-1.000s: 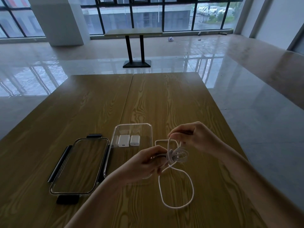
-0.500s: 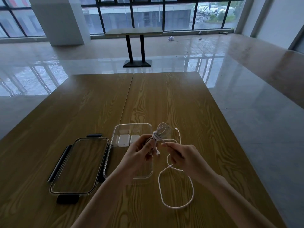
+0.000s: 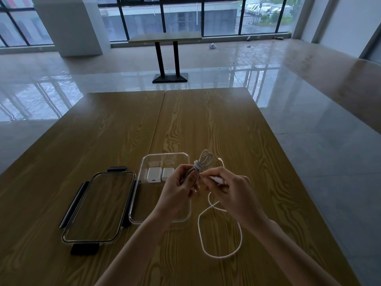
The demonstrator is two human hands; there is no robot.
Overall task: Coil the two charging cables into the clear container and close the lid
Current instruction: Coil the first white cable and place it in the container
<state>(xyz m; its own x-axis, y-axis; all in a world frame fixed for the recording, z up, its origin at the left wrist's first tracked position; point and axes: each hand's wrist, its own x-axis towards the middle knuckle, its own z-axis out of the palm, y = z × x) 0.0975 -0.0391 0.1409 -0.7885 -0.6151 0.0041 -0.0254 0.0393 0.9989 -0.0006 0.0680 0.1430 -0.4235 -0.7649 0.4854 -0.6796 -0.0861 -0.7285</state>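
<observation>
Two hands meet above a wooden worktop [image 3: 206, 124]: the left hand [image 3: 181, 193] grips a bundled white cable [image 3: 203, 162] by its wrapped waist, its loops fanning up on the far side of the fingers, while the right hand [image 3: 231, 190] pinches a white plug end just right of the bundle. A second cable [image 3: 218, 238] lies loose on the worktop below the right hand, looping toward the near edge. Left of the hands sits one clear container [image 3: 142, 195] holding two white chargers [image 3: 153, 175], and further left one clear lid [image 3: 99, 207] with dark clips; no writing is legible.
</observation>
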